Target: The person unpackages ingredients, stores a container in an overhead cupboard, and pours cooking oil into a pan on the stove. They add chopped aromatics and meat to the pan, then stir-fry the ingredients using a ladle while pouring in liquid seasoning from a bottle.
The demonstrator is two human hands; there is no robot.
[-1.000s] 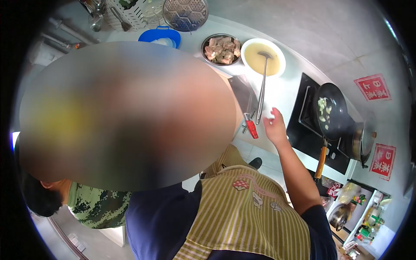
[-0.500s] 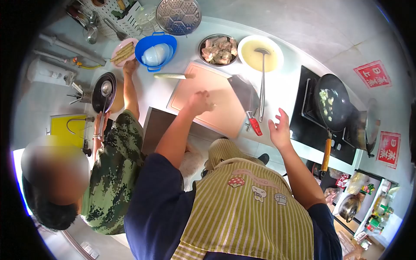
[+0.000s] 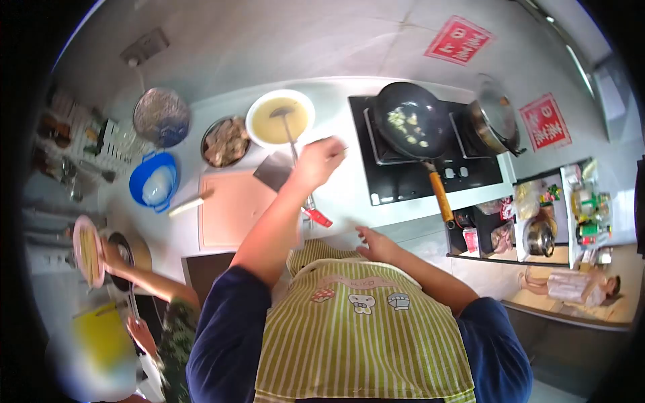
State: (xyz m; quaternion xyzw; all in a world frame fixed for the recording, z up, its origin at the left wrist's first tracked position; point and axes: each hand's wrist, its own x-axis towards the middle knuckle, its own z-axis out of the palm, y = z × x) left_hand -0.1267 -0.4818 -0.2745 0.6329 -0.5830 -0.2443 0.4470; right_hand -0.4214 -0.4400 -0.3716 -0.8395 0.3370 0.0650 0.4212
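Observation:
My left hand is closed in a pinch above the counter, between the soup bowl and the stove; what it holds is too small to make out. Below it lie a cleaver with a red handle and the long handle of a ladle, whose head rests in the white bowl of yellowish broth. Near the counter's front edge, my right hand is open and touches nothing. A black frying pan with pale chopped pieces sits on the stove, its wooden handle toward me.
A pink cutting board, a metal bowl of meat and a blue basket stand to the left. A co-worker's hand holds a pink plate. A lidded pot is on the right burner.
The view has turned toward the stove. My left hand has moved from over the cutting board toward the pan. My right hand is now lower, by the apron. The co-worker has lifted the pink plate.

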